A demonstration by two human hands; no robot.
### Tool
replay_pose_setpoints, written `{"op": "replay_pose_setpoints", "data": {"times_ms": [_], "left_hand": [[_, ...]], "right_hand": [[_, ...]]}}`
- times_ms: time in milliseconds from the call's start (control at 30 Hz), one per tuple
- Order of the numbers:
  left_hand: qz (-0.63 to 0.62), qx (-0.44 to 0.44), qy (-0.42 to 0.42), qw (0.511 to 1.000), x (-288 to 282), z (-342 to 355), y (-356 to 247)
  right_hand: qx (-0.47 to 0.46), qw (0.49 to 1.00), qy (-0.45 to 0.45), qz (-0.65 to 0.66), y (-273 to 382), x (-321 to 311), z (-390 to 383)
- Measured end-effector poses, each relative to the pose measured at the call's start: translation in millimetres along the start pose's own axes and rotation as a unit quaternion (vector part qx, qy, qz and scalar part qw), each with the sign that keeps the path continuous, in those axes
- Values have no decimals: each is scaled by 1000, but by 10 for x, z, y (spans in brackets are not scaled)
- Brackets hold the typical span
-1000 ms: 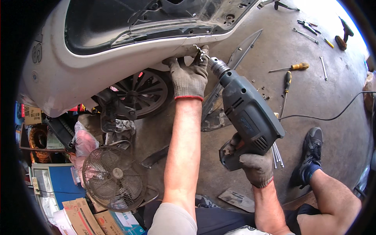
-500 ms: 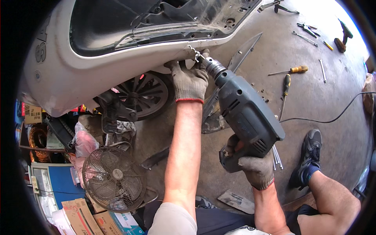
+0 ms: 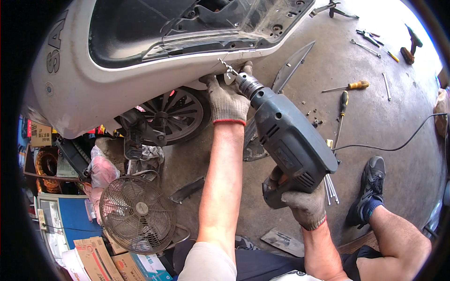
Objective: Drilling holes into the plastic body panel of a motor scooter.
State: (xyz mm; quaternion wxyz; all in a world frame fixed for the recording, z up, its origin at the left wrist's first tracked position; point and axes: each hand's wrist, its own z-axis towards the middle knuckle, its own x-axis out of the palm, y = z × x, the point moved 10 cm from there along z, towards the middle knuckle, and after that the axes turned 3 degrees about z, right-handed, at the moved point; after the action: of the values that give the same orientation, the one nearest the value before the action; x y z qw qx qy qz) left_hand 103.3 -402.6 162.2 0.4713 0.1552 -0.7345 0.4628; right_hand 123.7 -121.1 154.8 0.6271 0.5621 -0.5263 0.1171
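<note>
My right hand point(image 3: 307, 206), in a grey knit glove with a red cuff, grips the handle of a dark corded electric drill point(image 3: 293, 136). The drill points up and left. Its twisted bit point(image 3: 225, 64) overlaps the lower edge of a white scooter body panel point(image 3: 140, 89) in view; whether it touches is unclear. My left hand point(image 3: 228, 100), gloved alike, holds that panel's edge just left of the chuck point(image 3: 248, 85). Some of its fingers are tucked out of sight, and one shows beyond the drill.
A spoked wheel point(image 3: 171, 117) sits under the panel. Two screwdrivers point(image 3: 358, 85), wrenches point(image 3: 386, 86) and a cordless drill point(image 3: 411, 44) lie on the floor to the right. The power cord point(image 3: 393, 144) crosses there. A caged fan point(image 3: 138, 213) and cardboard boxes point(image 3: 96, 257) stand at left.
The drill has shifted slightly left and down, its bit now lying farther left over the panel edge. My right hand moved with it; my left hand still holds the panel.
</note>
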Motion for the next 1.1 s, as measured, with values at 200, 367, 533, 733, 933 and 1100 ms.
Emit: {"op": "replay_pose_setpoints", "data": {"times_ms": [200, 367, 533, 733, 933, 1100], "left_hand": [[60, 30, 11, 998, 97, -66, -131], [34, 9, -13, 999, 16, -21, 48], [31, 3, -16, 999, 17, -39, -26], [55, 41, -7, 998, 62, -54, -65], [55, 31, 13, 998, 97, -38, -51], [53, 25, 13, 998, 78, -31, -27]], "right_hand": [[-1, 1000, -2, 0, 22, 109, -17], [-3, 1000, -13, -3, 19, 15, -16], [7, 1000, -10, 6, -28, 54, -46], [22, 999, -21, 8, -28, 19, -47], [18, 1000, -19, 14, -28, 16, -44], [16, 1000, -24, 10, -17, -1, -52]]}}
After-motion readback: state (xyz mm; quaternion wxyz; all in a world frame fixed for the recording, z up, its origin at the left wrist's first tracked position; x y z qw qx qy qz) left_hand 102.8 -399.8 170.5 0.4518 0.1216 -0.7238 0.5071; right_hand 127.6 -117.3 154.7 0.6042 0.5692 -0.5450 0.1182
